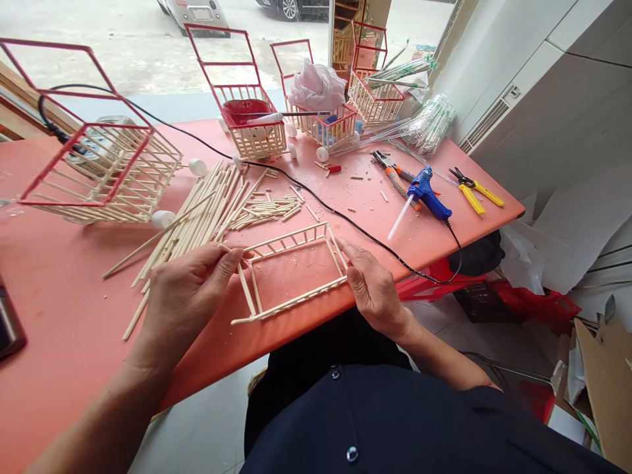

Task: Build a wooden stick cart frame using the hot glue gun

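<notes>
A small frame of pale wooden sticks (pixel 291 271) lies at the near edge of the orange table (pixel 59 289). My left hand (pixel 190 289) pinches its left end, fingers closed on a stick. My right hand (pixel 371 283) grips the frame's right side with fingers curled round the sticks. A loose heap of long wooden sticks (pixel 197 214) lies just beyond my left hand, with shorter cut pieces (pixel 266 209) beside it.
A blue glue gun (pixel 427 195) with a black cable (pixel 345 220) lies to the right, near pliers (pixel 395 172) and yellow-handled cutters (pixel 476 192). Stick-built carts with red frames (pixel 99 164) (pixel 247 112) stand at the left and back. Bundled sticks in plastic (pixel 429 125) lie far right.
</notes>
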The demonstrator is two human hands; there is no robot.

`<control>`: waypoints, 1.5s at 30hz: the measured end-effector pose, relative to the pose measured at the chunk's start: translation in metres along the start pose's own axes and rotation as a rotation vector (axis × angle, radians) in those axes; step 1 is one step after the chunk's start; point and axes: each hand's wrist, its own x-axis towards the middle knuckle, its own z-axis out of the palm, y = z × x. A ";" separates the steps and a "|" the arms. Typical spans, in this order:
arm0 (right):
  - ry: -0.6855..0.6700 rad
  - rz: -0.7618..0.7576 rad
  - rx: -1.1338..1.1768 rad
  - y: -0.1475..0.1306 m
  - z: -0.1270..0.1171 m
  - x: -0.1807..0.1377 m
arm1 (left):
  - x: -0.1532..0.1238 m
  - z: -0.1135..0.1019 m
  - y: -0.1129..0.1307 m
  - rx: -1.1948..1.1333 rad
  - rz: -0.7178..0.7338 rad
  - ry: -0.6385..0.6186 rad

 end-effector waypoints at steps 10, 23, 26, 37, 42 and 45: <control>0.028 0.085 0.126 -0.002 -0.012 0.009 | 0.000 -0.009 0.004 -0.153 0.026 0.046; -0.163 0.361 0.340 0.019 -0.013 0.054 | 0.059 0.018 0.069 0.163 0.748 -0.023; -0.204 0.346 0.348 0.016 -0.015 0.057 | 0.069 0.036 0.070 0.146 0.720 -0.080; -0.217 0.389 0.427 0.013 -0.008 0.059 | 0.066 0.043 0.068 0.123 0.647 -0.142; -0.217 0.388 0.430 0.012 -0.008 0.059 | 0.066 0.045 0.064 0.106 0.667 -0.128; -0.215 0.373 0.427 0.012 -0.008 0.059 | 0.066 0.045 0.063 0.098 0.676 -0.127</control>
